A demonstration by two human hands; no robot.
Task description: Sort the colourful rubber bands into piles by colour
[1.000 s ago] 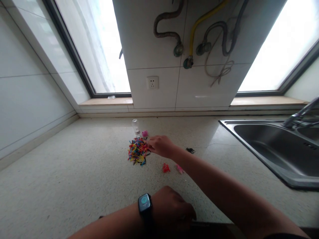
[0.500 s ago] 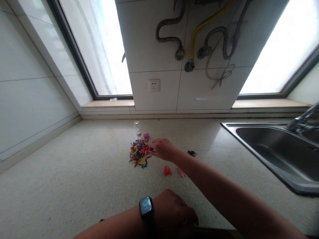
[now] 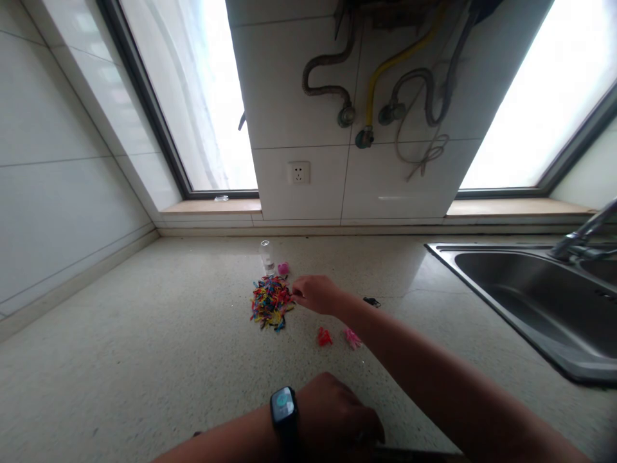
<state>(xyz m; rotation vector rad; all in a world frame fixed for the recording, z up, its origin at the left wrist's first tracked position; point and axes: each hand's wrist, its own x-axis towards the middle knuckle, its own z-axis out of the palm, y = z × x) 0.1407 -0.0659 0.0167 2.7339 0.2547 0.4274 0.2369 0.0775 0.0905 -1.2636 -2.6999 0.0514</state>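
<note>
A heap of small, many-coloured bands (image 3: pixel 268 302), which look like hair elastics, lies on the counter. My right hand (image 3: pixel 315 294) is at the heap's right edge, its fingertips pinched together; anything between them is too small to make out. Nearer to me, under my right forearm's line, are a little red cluster (image 3: pixel 324 336) and a pink cluster (image 3: pixel 352 338). A black cluster (image 3: pixel 371 301) shows partly behind that forearm. My left hand (image 3: pixel 340 411), with a watch on its wrist, rests curled near the front edge; its fingertips are hidden.
Behind the heap stand a clear bottle (image 3: pixel 267 258) and a small pink object (image 3: pixel 283 268). A steel sink (image 3: pixel 520 283) with a tap (image 3: pixel 585 231) is set into the counter (image 3: pixel 168 334) on the right. Hoses and a socket (image 3: pixel 299 172) are on the back wall.
My right hand has drawn slightly right from the heap, its fingers closer together. The view has tilted up a little. My left hand stays curled in place.
</note>
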